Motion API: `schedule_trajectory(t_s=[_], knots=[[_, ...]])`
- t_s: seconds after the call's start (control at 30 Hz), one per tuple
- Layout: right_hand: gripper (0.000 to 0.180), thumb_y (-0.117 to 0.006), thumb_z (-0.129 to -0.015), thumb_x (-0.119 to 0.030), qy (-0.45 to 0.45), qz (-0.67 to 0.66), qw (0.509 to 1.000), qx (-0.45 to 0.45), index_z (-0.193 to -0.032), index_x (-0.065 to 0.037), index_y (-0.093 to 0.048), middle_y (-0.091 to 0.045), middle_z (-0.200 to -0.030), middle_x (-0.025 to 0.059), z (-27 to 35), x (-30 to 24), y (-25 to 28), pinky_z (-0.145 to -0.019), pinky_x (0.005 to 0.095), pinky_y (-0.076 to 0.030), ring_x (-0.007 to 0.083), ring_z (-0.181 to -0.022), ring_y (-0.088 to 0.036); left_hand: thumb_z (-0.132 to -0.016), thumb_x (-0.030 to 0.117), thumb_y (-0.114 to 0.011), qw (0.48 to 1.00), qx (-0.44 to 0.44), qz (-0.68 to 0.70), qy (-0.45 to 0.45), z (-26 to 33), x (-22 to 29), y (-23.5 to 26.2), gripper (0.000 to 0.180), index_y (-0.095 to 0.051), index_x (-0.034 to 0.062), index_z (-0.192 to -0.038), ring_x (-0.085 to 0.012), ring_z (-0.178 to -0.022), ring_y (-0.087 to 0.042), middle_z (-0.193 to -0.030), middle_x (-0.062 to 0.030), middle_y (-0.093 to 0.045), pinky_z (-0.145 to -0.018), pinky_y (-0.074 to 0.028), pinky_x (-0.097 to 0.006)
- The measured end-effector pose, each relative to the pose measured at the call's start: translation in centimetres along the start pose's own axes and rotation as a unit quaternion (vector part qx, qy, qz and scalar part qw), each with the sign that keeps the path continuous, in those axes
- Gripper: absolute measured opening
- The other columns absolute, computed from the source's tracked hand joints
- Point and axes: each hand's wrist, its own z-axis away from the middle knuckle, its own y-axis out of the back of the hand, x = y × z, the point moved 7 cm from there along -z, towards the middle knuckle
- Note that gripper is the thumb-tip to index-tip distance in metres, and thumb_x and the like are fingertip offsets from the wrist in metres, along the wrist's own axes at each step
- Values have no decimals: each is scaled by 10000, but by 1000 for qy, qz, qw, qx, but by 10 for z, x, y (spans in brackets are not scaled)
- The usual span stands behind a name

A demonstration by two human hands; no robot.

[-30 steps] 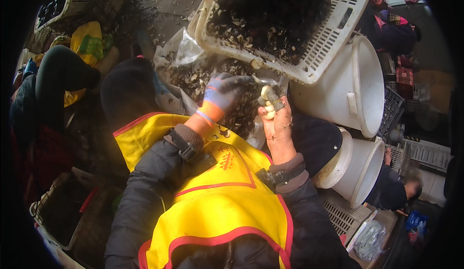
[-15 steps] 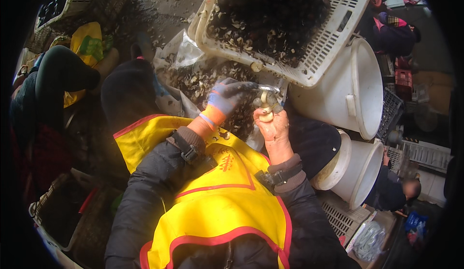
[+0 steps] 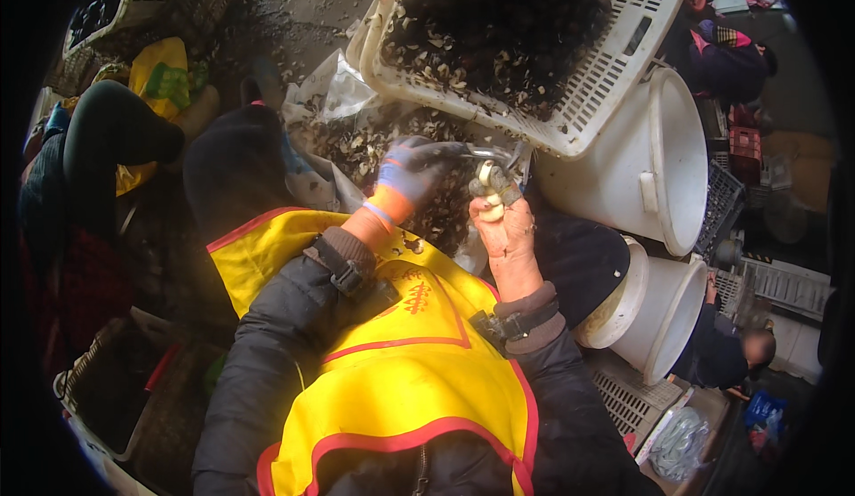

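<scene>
My left hand [image 3: 413,174] wears a blue-grey glove with an orange cuff. Its fingers close round a shiny metal hand tool [image 3: 488,152], whose exact kind is unclear. Just right of it, my right hand [image 3: 504,225] has grey coverings on some fingertips. It pinches a small pale, rounded piece [image 3: 485,173], close below the tool's end. Fingers partly hide this piece. Beneath both hands a sheet or sack [image 3: 346,95] carries many dark and pale scraps [image 3: 392,135]. Beyond, a white slotted crate [image 3: 614,77] holds a heap of small dark pieces [image 3: 499,28].
White buckets [image 3: 614,180] lie tilted on the right, one near the crate. A crate with a red handle [image 3: 98,407] is at lower left. Another person's leg [image 3: 116,131] is at my left. More people [image 3: 726,349] sit at the far right.
The tool's end has shifted slightly up, off the pale piece. My left hand has moved a little, and my right fingers have turned the piece somewhat.
</scene>
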Motion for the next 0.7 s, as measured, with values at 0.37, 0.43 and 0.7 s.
schedule_trajectory(t_s=[0.37,0.43,0.7], knots=[[157,-583,-943,-133,91,135,986,32,-1059,-62,-662,-692,-942,39,14,-14,-17,-533,255,-422,146,-774,-612,-831,102,-704,983,-1,-161,-90,0,14,9,316,-735,116,-1145,-273,-981,-653,-1033,-121,-711,-869,-512,-342],[169,-577,-943,-128,93,144,985,17,-1076,-62,-659,-697,-961,51,17,-15,-21,-535,257,-424,146,-792,-623,-836,93,-700,988,22,-152,-34,-4,6,16,318,-734,118,-1151,-263,-969,-657,-1034,-118,-712,-857,-517,-344],[235,-511,-964,-111,120,122,984,49,-1152,-41,-632,-703,-1010,91,20,-16,-15,-549,270,-445,166,-827,-643,-794,90,-742,944,-46,-236,-227,4,52,-6,313,-767,209,-1083,-275,-951,-619,-1028,-63,-707,-913,-461,-373]])
